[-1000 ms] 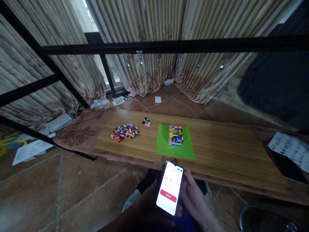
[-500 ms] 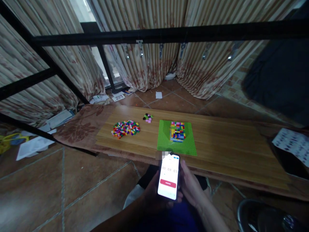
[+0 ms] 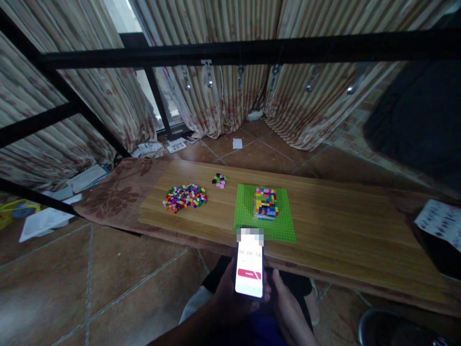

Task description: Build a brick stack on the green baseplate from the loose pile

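Note:
My left hand is wrapped round a smartphone, held upright over my lap with its bright screen towards me. A timer on the screen reads 00 08 58 above a red button. Just right of the phone, a small gap away, is my right hand, thumb stretched out and holding nothing that I can see. Beyond the phone lies a green baseplate on the wooden board. On it stands a block-shaped build of multicoloured bricks.
A wide pile of loose bricks lies left on the wooden board, with a smaller brick cluster behind it. A printed sheet is at the far right. A black metal frame crosses in front of striped curtains.
My right hand has come off the phone's side and moved slightly down and right. The timer has run from 00 08 03 to 00 08 58. The view has shifted slightly.

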Demonstrator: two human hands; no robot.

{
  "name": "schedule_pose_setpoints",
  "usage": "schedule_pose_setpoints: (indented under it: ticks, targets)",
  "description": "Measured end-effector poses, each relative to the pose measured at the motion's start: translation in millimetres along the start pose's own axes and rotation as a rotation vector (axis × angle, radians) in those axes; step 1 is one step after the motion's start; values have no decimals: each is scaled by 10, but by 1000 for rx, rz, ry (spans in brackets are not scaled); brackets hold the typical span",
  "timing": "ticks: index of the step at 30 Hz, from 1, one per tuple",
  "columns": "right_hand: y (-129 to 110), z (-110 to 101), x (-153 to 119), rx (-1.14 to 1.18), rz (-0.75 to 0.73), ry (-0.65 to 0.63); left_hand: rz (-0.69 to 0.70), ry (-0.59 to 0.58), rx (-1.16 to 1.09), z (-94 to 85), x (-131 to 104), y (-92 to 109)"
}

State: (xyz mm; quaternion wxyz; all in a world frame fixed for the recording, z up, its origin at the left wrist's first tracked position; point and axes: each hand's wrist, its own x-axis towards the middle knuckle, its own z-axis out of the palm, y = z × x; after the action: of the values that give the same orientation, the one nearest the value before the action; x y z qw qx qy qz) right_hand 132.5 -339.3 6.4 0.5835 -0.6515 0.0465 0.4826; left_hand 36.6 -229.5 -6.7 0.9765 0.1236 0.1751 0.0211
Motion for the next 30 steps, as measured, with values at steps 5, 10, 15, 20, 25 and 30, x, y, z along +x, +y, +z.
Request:
schedule_pose_setpoints:
  ticks: [5, 10, 15, 20, 25, 30]
  targets:
    - [95, -23, 117, -33, 27, -7, -71, 29, -74, 99, 13, 49]
    - [153, 21, 152, 44, 62, -37, -179, 16, -205, 94, 12, 73]
    - [200, 60, 163, 153, 34, 4, -210, -10, -219, -18, -16, 67]
    - [210, 74, 160, 181, -14, 1, -215, -14, -215, -59, -28, 67]
    - [195, 102, 146, 196, 7, -28, -220, -14, -199, -83, -13, 58]
    - [181, 99, 145, 193, 11, -59, -208, 19, -189, -94, -19, 49]
